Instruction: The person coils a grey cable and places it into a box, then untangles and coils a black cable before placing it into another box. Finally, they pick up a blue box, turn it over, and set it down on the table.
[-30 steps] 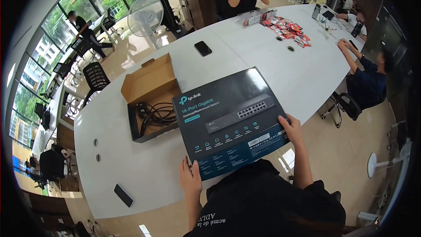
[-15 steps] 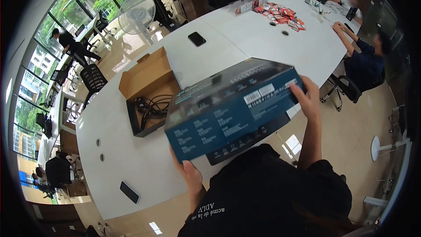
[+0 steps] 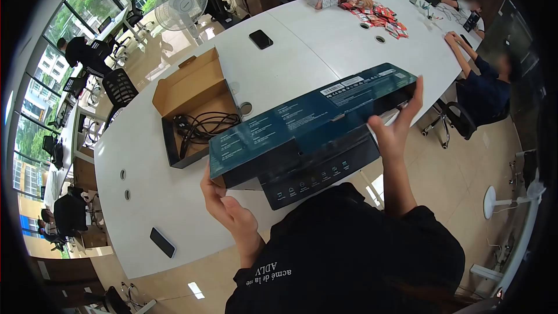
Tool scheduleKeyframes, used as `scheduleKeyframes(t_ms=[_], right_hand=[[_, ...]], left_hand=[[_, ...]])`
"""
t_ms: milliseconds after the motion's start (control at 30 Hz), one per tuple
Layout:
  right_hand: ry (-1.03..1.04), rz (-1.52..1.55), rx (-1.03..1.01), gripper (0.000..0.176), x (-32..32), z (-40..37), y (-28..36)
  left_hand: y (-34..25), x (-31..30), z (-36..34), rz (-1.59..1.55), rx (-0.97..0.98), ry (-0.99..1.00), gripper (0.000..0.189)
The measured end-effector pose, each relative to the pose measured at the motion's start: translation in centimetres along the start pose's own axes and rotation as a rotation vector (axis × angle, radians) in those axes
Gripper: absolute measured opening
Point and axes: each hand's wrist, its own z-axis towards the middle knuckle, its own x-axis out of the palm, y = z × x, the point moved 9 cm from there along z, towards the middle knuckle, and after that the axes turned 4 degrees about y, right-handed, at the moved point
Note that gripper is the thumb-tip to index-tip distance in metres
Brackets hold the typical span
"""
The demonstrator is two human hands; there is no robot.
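I hold a dark teal cardboard box (image 3: 279,134) between both hands, close over the near edge of the white table. White print and barcode labels cover its upturned side, and a darker side faces me. My left hand (image 3: 232,212) supports the lower left corner, its fingers partly hidden under the box. At the opposite end, my right hand (image 3: 398,131) grips with fingers along the edge and the thumb in front. Just below the box shows a black panel (image 3: 319,180) with a row of white icons. Left of it, an open cardboard box (image 3: 189,90) contains coiled black cables (image 3: 200,131).
Two phones lie on the white table (image 3: 174,197): one black phone (image 3: 261,39) farther off, another phone (image 3: 163,242) at the near left. Red packets (image 3: 383,20) are heaped at the far side, where a person's hands reach. Another person (image 3: 485,84) sits at the right.
The held box has tipped, bringing its labelled side upward and a darker side toward me. My right thumb has shifted lower. Across the table, a person's hands have come down to the red packets.
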Motion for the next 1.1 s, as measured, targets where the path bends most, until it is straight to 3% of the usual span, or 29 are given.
scheduleKeyframes(t_ms=[100,200,367,500,533,567,633,733,833,1000,1100], right_hand=[[0.019,-0.067,0.026,0.118,0.7,0.2,0.2],[0.018,-0.141,0.015,0.116,0.8,0.1,0.1],[0.049,-0.142,-0.055,0.106,0.8,-0.3,-0.1],[-0.035,-0.036,-0.127,0.087,0.3,-0.9,-1.6],[-0.065,0.127,-0.116,0.075,0.2,-1.2,-2.8],[-0.092,0.296,-0.117,0.051,-0.1,-1.2,-3.4],[-0.119,0.499,0.047,0.026,-0.5,-0.5,-4.5],[-0.051,0.477,0.053,0.018,-0.7,0.0,-4.5],[-0.112,0.604,0.041,0.026,-1.6,-0.3,-4.6],[-0.319,0.453,0.178,0.069,-3.9,-4.1,-6.6],[-0.269,0.433,0.157,0.067,-4.6,-7.9,-8.2]], left_hand=[[-0.9,0.5,1.2,-0.137,0.132,-0.137,0.063],[0.3,1.1,2.5,-0.245,0.128,-0.155,0.063],[1.5,2.6,3.0,-0.364,-0.019,-0.003,0.055],[2.1,2.4,2.7,-0.397,-0.022,-0.034,0.054],[2.1,2.5,2.7,-0.382,-0.009,-0.03,0.056],[2.1,2.4,2.5,-0.365,0.002,-0.028,0.057],[2.2,2.3,2.1,-0.354,0.014,-0.028,0.06],[2.1,2.1,2.1,-0.366,0.056,-0.022,0.066],[1.5,2.2,1.8,-0.36,0.15,0.018,0.071],[0.7,1.5,-1.7,-0.331,0.275,0.067,0.079],[2.0,1.7,-3.5,-0.516,0.224,0.195,0.083]])
